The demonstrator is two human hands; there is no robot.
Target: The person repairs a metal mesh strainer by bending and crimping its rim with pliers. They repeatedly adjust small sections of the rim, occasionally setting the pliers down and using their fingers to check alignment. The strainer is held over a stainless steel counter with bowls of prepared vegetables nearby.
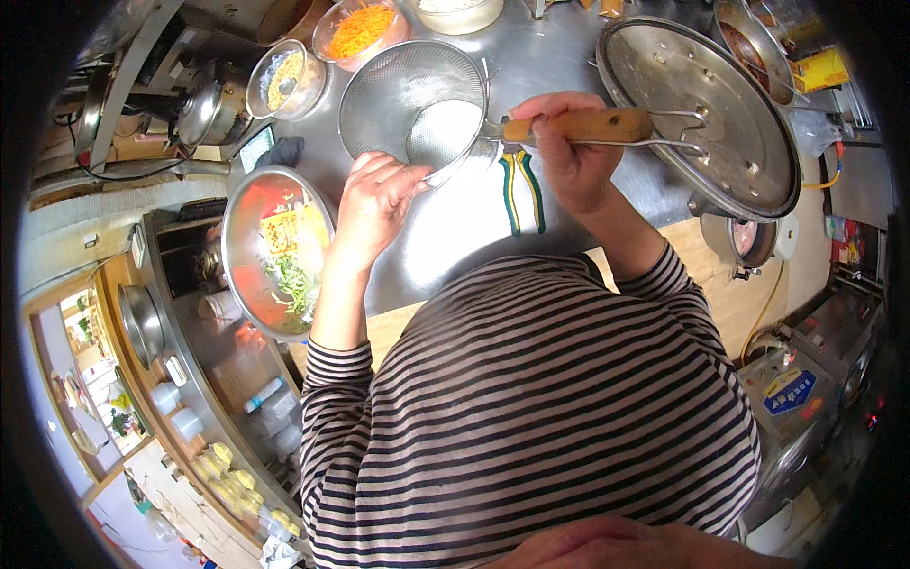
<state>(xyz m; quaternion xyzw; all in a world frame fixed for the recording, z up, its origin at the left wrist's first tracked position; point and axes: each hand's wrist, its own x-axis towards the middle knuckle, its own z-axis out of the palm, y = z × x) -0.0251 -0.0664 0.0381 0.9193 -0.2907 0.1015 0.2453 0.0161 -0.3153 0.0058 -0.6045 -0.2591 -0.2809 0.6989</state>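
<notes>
I hold a wire-mesh strainer (379, 100) over the metal table. My right hand (578, 166) is closed round its wooden handle (607, 126), which ends in a bent wire loop. The fingers of my left hand (374, 199) pinch the strainer's near rim. Below the handle are pliers (522, 194) with green and yellow grips pointing toward me. Their jaws are partly hidden by the handle, so I cannot tell whether they touch the strainer. To the right, a large round metal lid (730, 114) lies partly under the wire loop.
Along the back stand a bowl of shredded carrot (327, 45), a bowl with yellowish pieces (258, 90) and a pale bowl (488, 17). A big steel bowl (232, 242) of green shreds is left of my forearm. A pan (725, 19) sits at the far right.
</notes>
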